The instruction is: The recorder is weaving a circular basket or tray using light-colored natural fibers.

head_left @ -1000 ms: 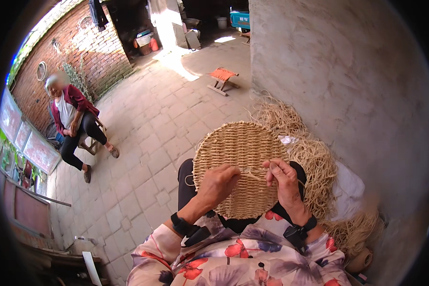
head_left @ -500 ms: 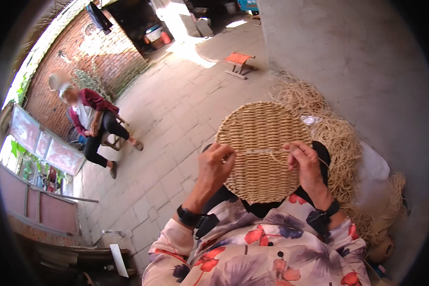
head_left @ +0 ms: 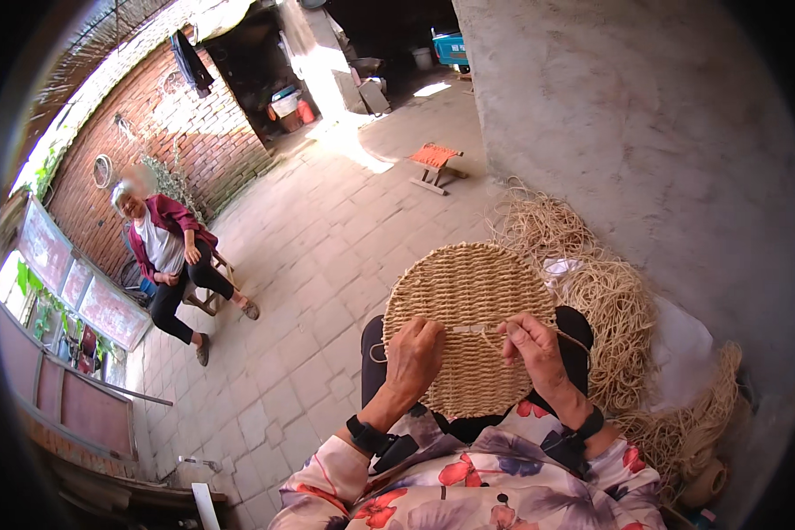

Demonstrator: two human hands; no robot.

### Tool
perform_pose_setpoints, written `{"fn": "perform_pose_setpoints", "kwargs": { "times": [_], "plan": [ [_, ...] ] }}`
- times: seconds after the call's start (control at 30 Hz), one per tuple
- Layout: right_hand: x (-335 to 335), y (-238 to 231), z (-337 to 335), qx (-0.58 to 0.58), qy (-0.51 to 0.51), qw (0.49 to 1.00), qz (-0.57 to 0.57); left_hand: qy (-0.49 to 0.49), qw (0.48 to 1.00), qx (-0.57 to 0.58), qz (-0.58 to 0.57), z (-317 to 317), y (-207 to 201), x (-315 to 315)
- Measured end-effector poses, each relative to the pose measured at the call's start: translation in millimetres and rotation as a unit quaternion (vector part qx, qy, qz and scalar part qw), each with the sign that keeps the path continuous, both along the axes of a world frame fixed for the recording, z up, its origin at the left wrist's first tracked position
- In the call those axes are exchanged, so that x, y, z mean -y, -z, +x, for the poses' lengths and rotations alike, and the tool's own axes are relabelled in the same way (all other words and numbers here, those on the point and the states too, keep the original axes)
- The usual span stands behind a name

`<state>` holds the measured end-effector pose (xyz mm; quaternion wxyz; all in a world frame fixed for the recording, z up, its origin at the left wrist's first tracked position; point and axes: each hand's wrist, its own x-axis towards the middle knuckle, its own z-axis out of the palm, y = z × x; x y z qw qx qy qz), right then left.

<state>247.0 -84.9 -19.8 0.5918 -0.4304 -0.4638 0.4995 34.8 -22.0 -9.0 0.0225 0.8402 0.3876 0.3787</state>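
Observation:
A round woven straw-coloured mat (head_left: 470, 283) rests tilted on my lap, with a narrow pale slit across its middle. My left hand (head_left: 413, 360) is closed over the mat's left part, at that end of the slit. A thin loop of cord pokes out beside it, but what its fingertips hold is hidden. At the slit's right end my right hand (head_left: 536, 355) pinches a strand of straw-coloured cord (head_left: 574, 339), which also curves out past the mat's right edge.
A big heap of loose cord (head_left: 614, 309) lies to my right along the grey wall (head_left: 645, 115). Ahead stands a folding stool (head_left: 435, 165) with an orange seat. Over to the left, another person (head_left: 172, 247) sits on a low stool against a brick wall.
The mat and both hands sit lower in the view, as the view has tilted. My left hand has come farther in over the mat. The seated person has moved one hand onto a knee.

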Motion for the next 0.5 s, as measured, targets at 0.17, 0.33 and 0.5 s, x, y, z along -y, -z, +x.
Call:
{"fn": "perform_pose_setpoints", "kwargs": {
  "times": [0.17, 0.33, 0.5],
  "plan": [
    [-14, -12, -11, 0.316, 0.100, 0.935, 0.128, -0.031, 0.999, 0.007, -0.026, 10, 0, 1],
    [-29, -12, -24, 0.353, 0.057, 0.917, 0.176, -0.032, 0.995, 0.048, -0.082, 7, 14, 0],
    [-42, -5, -26, 0.428, 0.033, 0.872, 0.234, 0.010, 0.922, 0.132, -0.365, -1, -6, 5]
  ]
}}
